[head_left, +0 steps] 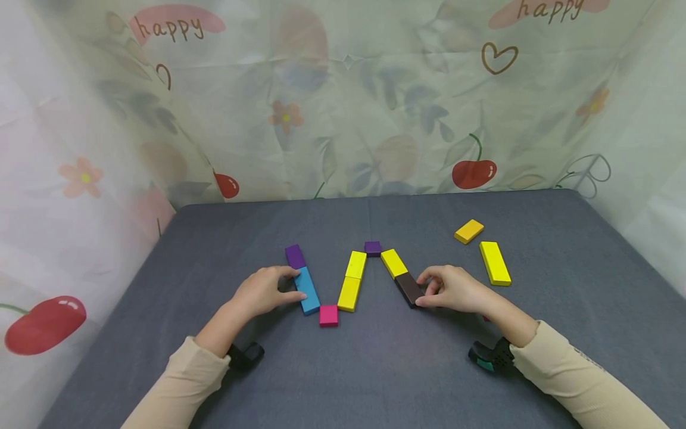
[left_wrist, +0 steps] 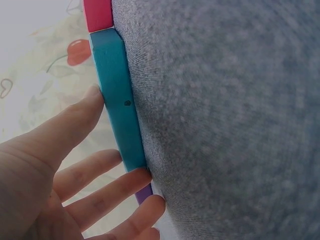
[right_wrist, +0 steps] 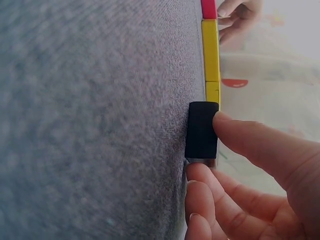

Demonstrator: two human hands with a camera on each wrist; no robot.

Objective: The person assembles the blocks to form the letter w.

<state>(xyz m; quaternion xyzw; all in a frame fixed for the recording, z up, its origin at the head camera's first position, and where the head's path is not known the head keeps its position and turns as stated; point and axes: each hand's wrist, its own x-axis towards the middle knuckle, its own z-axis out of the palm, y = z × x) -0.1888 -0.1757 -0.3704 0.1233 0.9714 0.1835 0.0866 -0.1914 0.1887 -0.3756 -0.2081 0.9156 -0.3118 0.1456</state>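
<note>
In the head view my left hand (head_left: 264, 290) touches a blue block (head_left: 306, 289) with thumb and fingertips, the fingers spread and only slightly bent. The block lies flat on the table, a purple block (head_left: 295, 256) at its far end and a pink block (head_left: 329, 316) by its near end. My right hand (head_left: 454, 288) pinches a dark brown block (head_left: 409, 289); in the right wrist view the thumb lies on its edge and a fingertip is at its end. A yellow block (head_left: 393, 263) adjoins the brown one. Together with two yellow blocks (head_left: 352, 280) and a small purple block (head_left: 373, 249), these form a zigzag.
To the right on the grey tabletop (head_left: 386, 369) lie an orange-yellow block (head_left: 468, 231) and a longer yellow block (head_left: 495, 263). A bit of something red (head_left: 486, 319) shows under the right wrist. Patterned curtain (head_left: 348, 119) hangs behind the table.
</note>
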